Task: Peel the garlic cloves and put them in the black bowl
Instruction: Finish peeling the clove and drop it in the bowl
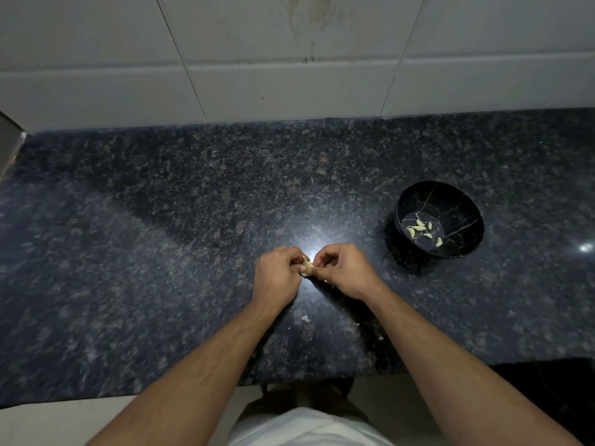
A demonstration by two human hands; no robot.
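I hold a garlic clove (307, 266) between my two hands above the dark bench (161, 220). My left hand (277, 274) curls its fingers around it, and my right hand (341, 272) pinches its other side. Peeled cloves (421, 231) lie in the black bowl (463, 217) to my right, well apart.
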